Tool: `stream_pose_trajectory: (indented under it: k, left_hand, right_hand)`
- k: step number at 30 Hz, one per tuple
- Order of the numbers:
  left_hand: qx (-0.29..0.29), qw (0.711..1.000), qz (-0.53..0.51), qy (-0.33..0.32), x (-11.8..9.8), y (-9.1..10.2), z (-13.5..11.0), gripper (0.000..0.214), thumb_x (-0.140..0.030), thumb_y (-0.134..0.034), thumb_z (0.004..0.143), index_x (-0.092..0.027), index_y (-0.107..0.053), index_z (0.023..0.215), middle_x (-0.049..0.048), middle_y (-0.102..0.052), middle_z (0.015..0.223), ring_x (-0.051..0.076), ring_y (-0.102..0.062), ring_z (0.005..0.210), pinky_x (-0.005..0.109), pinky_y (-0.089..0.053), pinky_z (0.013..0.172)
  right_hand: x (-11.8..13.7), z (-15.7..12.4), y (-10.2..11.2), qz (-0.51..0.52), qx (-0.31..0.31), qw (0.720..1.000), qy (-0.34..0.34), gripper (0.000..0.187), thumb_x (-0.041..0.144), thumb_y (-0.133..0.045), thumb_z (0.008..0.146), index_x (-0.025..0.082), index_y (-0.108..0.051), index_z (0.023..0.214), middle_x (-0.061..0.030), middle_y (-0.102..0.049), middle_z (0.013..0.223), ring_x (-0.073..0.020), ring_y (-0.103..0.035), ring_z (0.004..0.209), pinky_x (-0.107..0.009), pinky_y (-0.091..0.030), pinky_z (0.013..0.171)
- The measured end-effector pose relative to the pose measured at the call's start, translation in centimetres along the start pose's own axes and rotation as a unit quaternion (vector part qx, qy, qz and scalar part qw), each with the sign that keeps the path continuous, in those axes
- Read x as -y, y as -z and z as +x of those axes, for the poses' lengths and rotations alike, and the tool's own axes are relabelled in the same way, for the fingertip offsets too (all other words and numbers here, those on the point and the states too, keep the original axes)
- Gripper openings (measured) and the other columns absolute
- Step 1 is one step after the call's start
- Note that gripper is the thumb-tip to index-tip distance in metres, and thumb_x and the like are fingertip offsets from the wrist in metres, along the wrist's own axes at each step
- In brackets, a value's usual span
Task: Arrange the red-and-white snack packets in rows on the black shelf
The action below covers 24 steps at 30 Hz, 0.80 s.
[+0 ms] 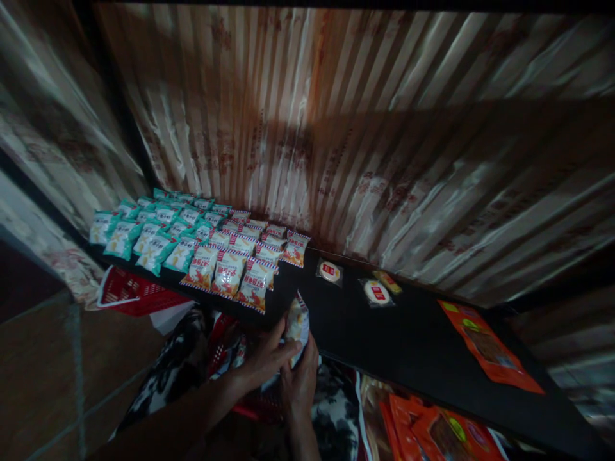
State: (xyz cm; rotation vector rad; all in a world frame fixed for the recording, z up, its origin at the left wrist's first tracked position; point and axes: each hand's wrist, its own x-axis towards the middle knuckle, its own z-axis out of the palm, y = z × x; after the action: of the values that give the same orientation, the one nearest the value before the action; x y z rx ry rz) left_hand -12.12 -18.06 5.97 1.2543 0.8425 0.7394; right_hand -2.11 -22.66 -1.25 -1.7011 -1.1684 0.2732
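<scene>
Between my two hands is a small snack bag [298, 321], held upright above the front edge of the black shelf [331, 320]. My left hand [269, 355] is closed on its left side, thumb across the front. From the right and below, my right hand [302, 374] grips the same bag. Just beyond stand rows of white-and-orange snack bags [228, 272] with striped edges. Further left, several teal snack bags [156, 250] are lined up in rows.
Two round white packaged snacks [330, 271] and a small yellow packet [387, 282] lie right of the rows. An orange pouch [490, 346] rests further right. Below are red baskets [137, 291] and more orange pouches [432, 429]. Wrinkled sheeting [355, 128] hangs behind the shelf.
</scene>
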Motion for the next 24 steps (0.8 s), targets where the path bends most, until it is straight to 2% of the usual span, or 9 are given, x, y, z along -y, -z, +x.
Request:
stream_pose_trajectory:
  k: [4, 8, 11, 13, 17, 21, 24]
  left_hand:
    - [-0.019, 0.999, 0.029, -0.007, 0.7, 0.0, 0.4, 0.069, -0.038, -0.053, 0.083, -0.02, -0.031, 0.145, 0.0052, -0.033, 0.151, 0.025, -0.028, 0.14, 0.04, -0.024, 0.115]
    - [-0.047, 0.996, 0.066, -0.024, 2.0, 0.0, 1.3, 0.066, -0.036, -0.055, 0.082, -0.018, -0.036, 0.143, 0.0093, -0.038, 0.148, 0.024, -0.037, 0.135, 0.039, -0.03, 0.112]
    - [-0.071, 0.991, 0.099, -0.052, 3.0, -0.1, 2.1, 0.059, -0.032, -0.056, 0.08, -0.018, -0.045, 0.137, 0.0108, -0.041, 0.146, 0.024, -0.043, 0.13, 0.037, -0.038, 0.107]
    - [-0.077, 0.988, 0.118, -0.062, 3.6, 0.0, 2.5, 0.055, -0.027, -0.056, 0.08, -0.018, -0.05, 0.133, 0.0117, -0.04, 0.146, 0.024, -0.046, 0.127, 0.037, -0.041, 0.105]
    - [-0.079, 0.982, 0.154, -0.068, 4.1, 0.1, 2.9, 0.048, -0.025, -0.053, 0.081, -0.016, -0.054, 0.129, 0.0133, -0.043, 0.143, 0.025, -0.048, 0.125, 0.039, -0.039, 0.107]
    - [-0.08, 0.978, 0.177, -0.068, 4.3, 0.2, 3.0, 0.049, -0.021, -0.054, 0.079, -0.017, -0.054, 0.128, 0.0124, -0.042, 0.143, 0.025, -0.043, 0.129, 0.039, -0.037, 0.108]
    - [-0.072, 0.978, 0.181, -0.07, 4.8, 0.3, 3.2, 0.053, -0.018, -0.056, 0.077, -0.019, -0.052, 0.13, 0.0111, -0.042, 0.143, 0.025, -0.043, 0.129, 0.04, -0.039, 0.108]
  right_hand:
    - [-0.2, 1.1, 0.4, 0.028, -0.008, 0.996, -0.087, 0.073, 0.061, -0.046, 0.081, 0.01, -0.044, 0.133, -0.0216, -0.053, 0.127, -0.0328, -0.051, 0.118, -0.045, -0.041, 0.096]
    - [0.1, 2.4, 0.8, 0.077, 0.027, 0.984, -0.159, 0.082, 0.064, -0.048, 0.077, 0.011, -0.038, 0.139, -0.018, -0.056, 0.13, -0.0295, -0.057, 0.114, -0.036, -0.046, 0.088]
    - [0.2, 3.6, 1.1, 0.077, 0.052, 0.977, -0.193, 0.083, 0.065, -0.048, 0.076, 0.009, -0.04, 0.137, -0.0182, -0.062, 0.122, -0.029, -0.062, 0.106, -0.034, -0.048, 0.081]
    - [0.0, 4.3, 1.5, 0.068, 0.079, 0.974, -0.199, 0.08, 0.064, -0.049, 0.075, 0.009, -0.045, 0.133, -0.0178, -0.066, 0.115, -0.0292, -0.064, 0.1, -0.034, -0.049, 0.078]
    - [-0.4, 5.4, 2.2, 0.054, 0.135, 0.971, -0.19, 0.061, 0.061, -0.05, 0.075, 0.014, -0.059, 0.113, -0.0133, -0.071, 0.097, -0.0275, -0.067, 0.085, -0.034, -0.049, 0.072]
    - [-0.4, 5.9, 2.5, 0.029, 0.138, 0.974, -0.176, 0.051, 0.057, -0.048, 0.077, 0.015, -0.062, 0.102, -0.0114, -0.071, 0.088, -0.026, -0.066, 0.076, -0.033, -0.048, 0.066]
    - [-0.3, 6.1, 2.4, 0.047, 0.134, 0.975, -0.174, 0.046, 0.053, -0.047, 0.078, 0.016, -0.061, 0.102, -0.0103, -0.071, 0.088, -0.0243, -0.065, 0.076, -0.032, -0.047, 0.066]
